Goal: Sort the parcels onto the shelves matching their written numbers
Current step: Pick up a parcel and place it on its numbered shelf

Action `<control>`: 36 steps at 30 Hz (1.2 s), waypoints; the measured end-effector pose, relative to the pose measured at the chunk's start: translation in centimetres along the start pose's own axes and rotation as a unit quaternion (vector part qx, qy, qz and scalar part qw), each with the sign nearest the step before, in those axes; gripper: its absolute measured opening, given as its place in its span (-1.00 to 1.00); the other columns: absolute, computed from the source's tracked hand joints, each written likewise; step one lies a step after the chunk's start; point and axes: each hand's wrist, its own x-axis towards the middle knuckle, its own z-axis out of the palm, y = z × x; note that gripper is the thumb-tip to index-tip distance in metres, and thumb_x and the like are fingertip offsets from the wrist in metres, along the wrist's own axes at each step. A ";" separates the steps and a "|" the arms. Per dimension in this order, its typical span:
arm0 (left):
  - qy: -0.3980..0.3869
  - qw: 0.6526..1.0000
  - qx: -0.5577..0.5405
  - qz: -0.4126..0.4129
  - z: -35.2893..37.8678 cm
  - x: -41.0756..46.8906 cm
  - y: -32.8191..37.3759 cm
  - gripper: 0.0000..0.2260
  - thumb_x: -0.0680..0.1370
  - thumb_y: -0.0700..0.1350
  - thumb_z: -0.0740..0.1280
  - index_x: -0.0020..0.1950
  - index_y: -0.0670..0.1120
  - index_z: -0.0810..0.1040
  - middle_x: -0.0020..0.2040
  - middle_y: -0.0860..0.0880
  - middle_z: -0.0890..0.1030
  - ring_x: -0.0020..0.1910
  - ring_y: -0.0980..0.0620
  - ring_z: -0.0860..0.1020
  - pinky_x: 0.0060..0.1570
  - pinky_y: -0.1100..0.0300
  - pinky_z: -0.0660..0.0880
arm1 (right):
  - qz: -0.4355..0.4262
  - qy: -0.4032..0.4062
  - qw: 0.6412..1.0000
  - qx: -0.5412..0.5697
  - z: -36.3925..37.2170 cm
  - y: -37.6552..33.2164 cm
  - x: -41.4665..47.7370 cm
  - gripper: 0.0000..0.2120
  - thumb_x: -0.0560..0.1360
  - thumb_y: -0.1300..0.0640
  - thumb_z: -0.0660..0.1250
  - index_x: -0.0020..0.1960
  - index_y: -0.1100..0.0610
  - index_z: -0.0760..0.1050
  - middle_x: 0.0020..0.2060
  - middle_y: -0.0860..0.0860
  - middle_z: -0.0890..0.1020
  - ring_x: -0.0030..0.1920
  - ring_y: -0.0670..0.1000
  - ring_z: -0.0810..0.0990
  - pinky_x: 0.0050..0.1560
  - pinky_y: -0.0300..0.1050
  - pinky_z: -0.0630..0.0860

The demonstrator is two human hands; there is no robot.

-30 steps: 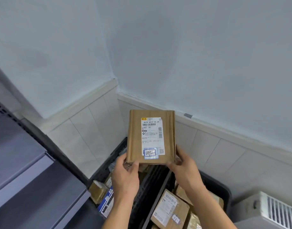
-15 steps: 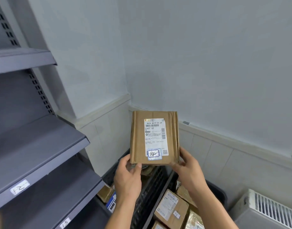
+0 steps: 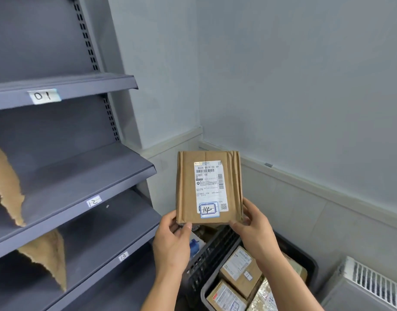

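The brown parcel (image 3: 186, 187), its sticker (image 3: 208, 209) reading 14, is held upright in the air beside the shelves (image 3: 69, 176), over the crates (image 3: 206, 259). The grip of the left hand (image 3: 173, 241) pinches its lower left corner and that of the right hand (image 3: 253, 230) its lower right, most fingers hidden behind it. The shelf tags 01 (image 3: 43, 96), 12 (image 3: 93, 201) and 13 (image 3: 123, 256) show; the shelving under 13 runs out of frame.

I am seeing free room across the right of shelf 12 (image 3: 80, 173); a brown parcel (image 3: 5, 185) is blocking its left end.
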 end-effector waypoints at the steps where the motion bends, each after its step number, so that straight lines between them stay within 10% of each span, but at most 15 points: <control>1: 0.013 1.000 -0.005 -0.001 -0.3 -0.5 0.1 -0.72 0.54 -0.22 0.43 0.11 0.13 0.56 0.00 0.19 0.65 -0.12 0.49 0.55 -0.29 0.51 0.43 | -0.005 -0.009 1.000 -0.003 0.0 -0.2 -0.2 -0.40 0.55 0.21 0.41 0.49 -0.16 0.31 0.06 -0.35 0.54 0.13 -0.13 0.56 0.16 -0.03 0.54; 14: 0.183 0.982 -0.011 -0.037 -2.1 -10.5 -0.7 -0.72 0.55 -0.23 0.42 0.16 0.09 0.57 0.03 0.18 0.64 -0.03 0.33 0.58 -0.17 0.47 0.41 | -0.066 -0.179 0.981 -0.036 -0.7 1.0 -4.2 -0.44 0.56 0.19 0.39 0.42 -0.26 0.33 0.11 -0.24 0.64 0.05 -0.18 0.62 -0.11 -0.33 0.50; 23: 0.284 0.957 -0.026 -0.054 -8.1 -16.7 -1.7 -0.75 0.53 -0.22 0.43 0.11 0.09 0.58 0.01 0.16 0.66 0.01 0.22 0.61 -0.06 0.32 0.48 | -0.106 -0.287 0.952 -0.019 3.4 -0.3 -9.3 -0.50 0.56 0.14 0.39 0.44 -0.17 0.38 0.14 -0.26 0.63 0.15 -0.14 0.60 0.14 -0.04 0.60; 27: 0.322 0.944 -0.037 -0.057 -11.7 -19.0 -2.7 -0.74 0.52 -0.24 0.44 0.08 0.09 0.59 -0.01 0.16 0.67 -0.02 0.22 0.62 -0.05 0.32 0.48 | -0.137 -0.326 0.935 -0.017 6.3 -0.9 -11.8 -0.51 0.56 0.19 0.39 0.42 -0.13 0.41 0.15 -0.26 0.62 0.17 -0.19 0.57 0.01 -0.36 0.49; 36: 0.404 0.911 -0.053 -0.068 -22.6 -25.3 -4.7 -0.70 0.53 -0.24 0.44 0.15 0.12 0.57 0.01 0.16 0.67 0.03 0.19 0.62 0.02 0.29 0.49 | -0.156 -0.415 0.896 -0.012 15.5 -3.4 -20.9 -0.49 0.56 0.24 0.38 0.36 -0.23 0.38 0.09 -0.34 0.60 0.09 -0.26 0.55 -0.06 -0.40 0.43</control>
